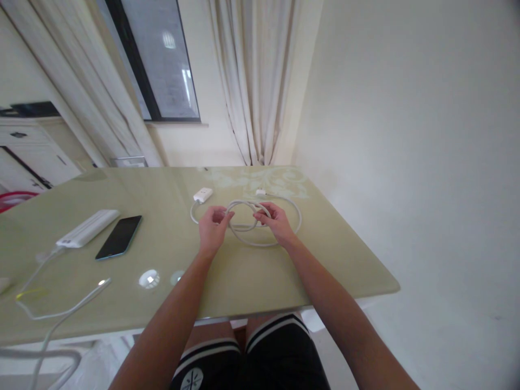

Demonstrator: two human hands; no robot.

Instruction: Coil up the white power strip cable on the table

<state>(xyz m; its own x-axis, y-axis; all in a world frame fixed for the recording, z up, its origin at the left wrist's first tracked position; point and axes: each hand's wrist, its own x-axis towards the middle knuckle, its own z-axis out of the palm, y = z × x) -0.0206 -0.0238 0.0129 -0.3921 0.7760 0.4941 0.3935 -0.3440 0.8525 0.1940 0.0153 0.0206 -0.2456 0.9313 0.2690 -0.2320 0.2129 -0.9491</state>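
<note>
A white cable (244, 227) lies in loose loops just above the glossy table, between my two hands. My left hand (213, 225) pinches the left side of the loops between thumb and fingers. On the other side, my right hand (274, 219) is closed on the right side of the same loops. One end of the cable runs to a white socket block (202, 195) beyond my left hand. A white plug (260, 193) rests on the table past my right hand, its cord curving around to the right.
To the left lie a dark-screened phone (119, 237) and a white power strip (87, 228). A thin white charging cord (77, 309) winds near the table's front left edge. The table (345, 260) meets a white wall on the right; curtains (255, 81) hang behind.
</note>
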